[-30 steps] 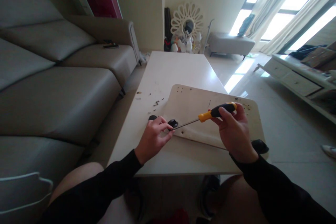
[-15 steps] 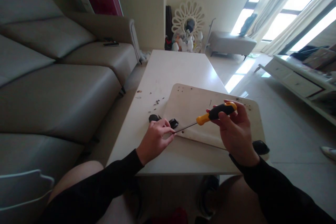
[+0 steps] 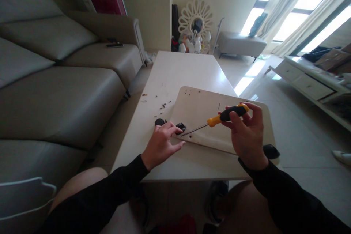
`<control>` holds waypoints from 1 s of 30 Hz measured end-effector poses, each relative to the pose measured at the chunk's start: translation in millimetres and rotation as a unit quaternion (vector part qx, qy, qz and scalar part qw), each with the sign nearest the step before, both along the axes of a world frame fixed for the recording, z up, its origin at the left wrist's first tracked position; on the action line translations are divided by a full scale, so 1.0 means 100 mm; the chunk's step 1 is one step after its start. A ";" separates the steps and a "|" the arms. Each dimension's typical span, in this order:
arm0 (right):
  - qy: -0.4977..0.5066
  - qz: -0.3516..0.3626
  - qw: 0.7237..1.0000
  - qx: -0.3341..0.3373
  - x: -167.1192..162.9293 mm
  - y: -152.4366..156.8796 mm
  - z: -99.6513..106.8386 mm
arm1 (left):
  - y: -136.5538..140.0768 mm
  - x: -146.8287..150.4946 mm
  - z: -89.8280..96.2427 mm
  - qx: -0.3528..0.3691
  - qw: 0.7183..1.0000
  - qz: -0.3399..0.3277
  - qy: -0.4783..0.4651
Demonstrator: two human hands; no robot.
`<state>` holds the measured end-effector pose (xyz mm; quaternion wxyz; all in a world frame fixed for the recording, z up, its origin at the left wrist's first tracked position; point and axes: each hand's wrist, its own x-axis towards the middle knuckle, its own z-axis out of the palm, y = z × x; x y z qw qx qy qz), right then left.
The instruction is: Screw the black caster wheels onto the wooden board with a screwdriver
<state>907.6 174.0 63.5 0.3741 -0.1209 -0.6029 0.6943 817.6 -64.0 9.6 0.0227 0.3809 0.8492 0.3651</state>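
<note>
My right hand (image 3: 248, 135) grips a yellow and black screwdriver (image 3: 227, 114), its shaft slanting down to the left. The tip lies just above the near left corner of a cream board (image 3: 211, 117) with rounded corners and small holes. Thumb and fingers apart, my left hand (image 3: 164, 140) is beside that tip, its index finger at a black caster (image 3: 180, 128) on the board's corner. Whether the finger touches the caster I cannot tell. Another black wheel (image 3: 159, 121) is partly behind the left hand. A black caster (image 3: 271, 151) sits at the board's near right corner.
The board lies on a long white table (image 3: 186, 69). Several small screws (image 3: 163, 106) are scattered on the table left of the board. A grey sofa (image 3: 82, 84) runs along the left, and a white cabinet (image 3: 309, 80) stands at the right.
My left thumb and index finger have parted and come off the screwdriver's tip. The index finger has shifted up toward the black caster. My right hand still holds the screwdriver, slightly farther right.
</note>
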 end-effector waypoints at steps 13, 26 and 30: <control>0.005 0.004 0.994 0.111 0.05 -0.15 0.02 | 0.00 -0.16 -0.19 0.000 0.999 0.052 -0.009; -0.008 0.030 0.991 0.127 0.08 -0.20 -0.04 | 0.03 -0.19 -0.22 -0.019 0.998 0.058 -0.007; -0.007 0.038 0.991 0.128 0.07 -0.20 -0.05 | 0.03 -0.22 -0.21 -0.014 0.997 0.071 -0.007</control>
